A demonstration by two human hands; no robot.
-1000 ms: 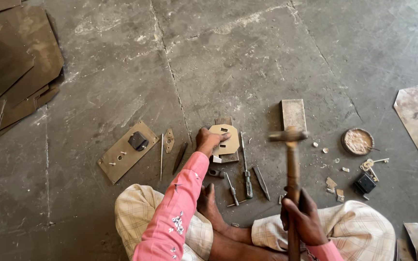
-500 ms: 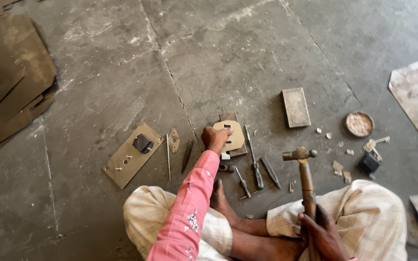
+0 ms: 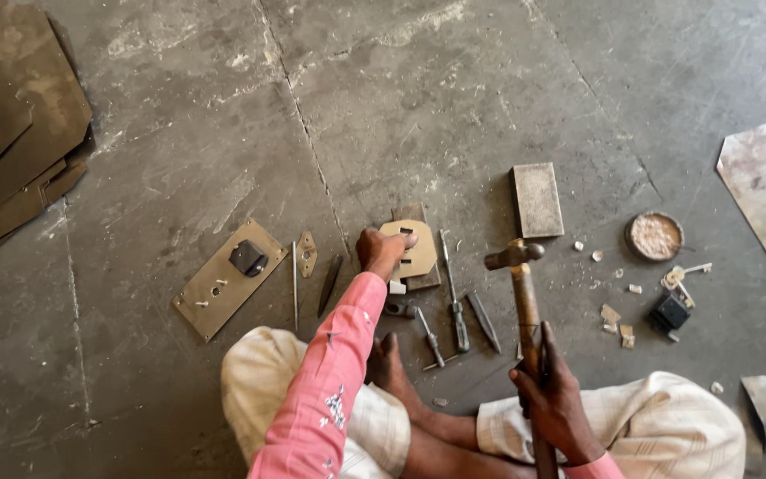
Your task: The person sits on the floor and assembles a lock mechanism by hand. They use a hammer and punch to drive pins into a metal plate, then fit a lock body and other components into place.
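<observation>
The person sits on the stone floor (image 3: 454, 106) with the work laid out in front of the knees. The left hand (image 3: 381, 252) reaches forward and presses on a pale shaped plate (image 3: 415, 248), which lies on a small dark block (image 3: 418, 277); the fingers are curled together on the plate's left edge, thumb on top. The right hand (image 3: 553, 401) is closed around the wooden handle of a hammer (image 3: 521, 293), whose head is lifted and hangs at about 3 o'clock from the plate, near it but not touching.

The plate already shows small cut slots, so some of the work seems done. I cannot tell whether a punch stands under the left hand.

Between plate and hammer lie a screwdriver (image 3: 454, 293), a second smaller one (image 3: 429, 335) and a dark chisel (image 3: 483, 321). At 9 o'clock from the plate rests a long metal plate with a black part (image 3: 229, 278). A grey rectangular block (image 3: 537, 199) lies at 1 o'clock, and a round tin (image 3: 654, 236) farther at 3 o'clock.
</observation>
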